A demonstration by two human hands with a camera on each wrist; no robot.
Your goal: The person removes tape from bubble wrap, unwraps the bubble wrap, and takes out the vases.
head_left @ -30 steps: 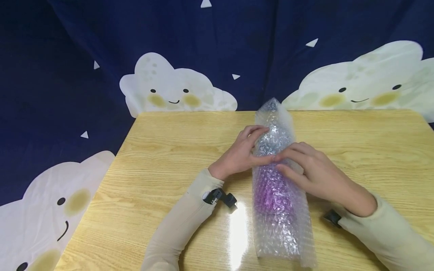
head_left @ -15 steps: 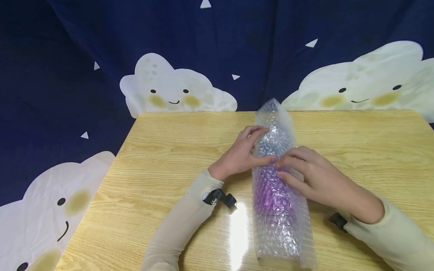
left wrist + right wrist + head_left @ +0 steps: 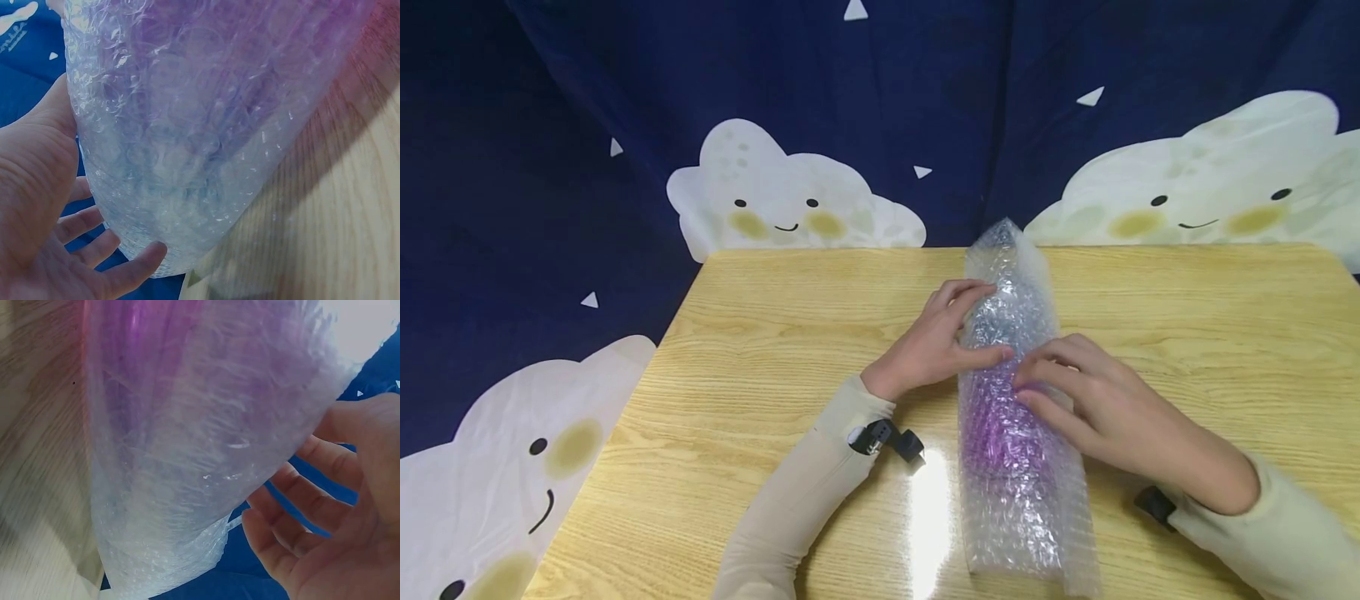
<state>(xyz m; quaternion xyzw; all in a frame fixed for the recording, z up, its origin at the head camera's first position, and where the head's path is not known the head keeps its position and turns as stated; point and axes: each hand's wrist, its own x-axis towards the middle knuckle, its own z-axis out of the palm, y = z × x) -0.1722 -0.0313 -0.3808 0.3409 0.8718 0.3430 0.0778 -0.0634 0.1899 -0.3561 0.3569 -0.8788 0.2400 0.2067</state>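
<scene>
A long sheet of bubble wrap (image 3: 1003, 521) lies lengthwise on the table, folded around a purple object (image 3: 1000, 429) that fades to pale blue at its far end; its kind is hidden under the wrap. My left hand (image 3: 928, 337) rests on the wrap's left side, thumb across the top and fingers spread toward the far end. Loosely bent fingers of that hand (image 3: 87, 237) show along the wrap in the left wrist view. Over the purple part, my right hand (image 3: 1093, 400) touches the wrap with bent fingertips and thumb, close beside the left thumb.
The wooden table (image 3: 775, 308) extends to both sides of the wrap. Behind it hangs a dark blue curtain (image 3: 925, 83) with smiling white clouds. Small black cameras sit at both wrists, the left camera (image 3: 887, 437) over the tabletop.
My right hand has slid along the wrap toward me and slightly right, away from the left thumb. My left hand and the wrap have stayed nearly still.
</scene>
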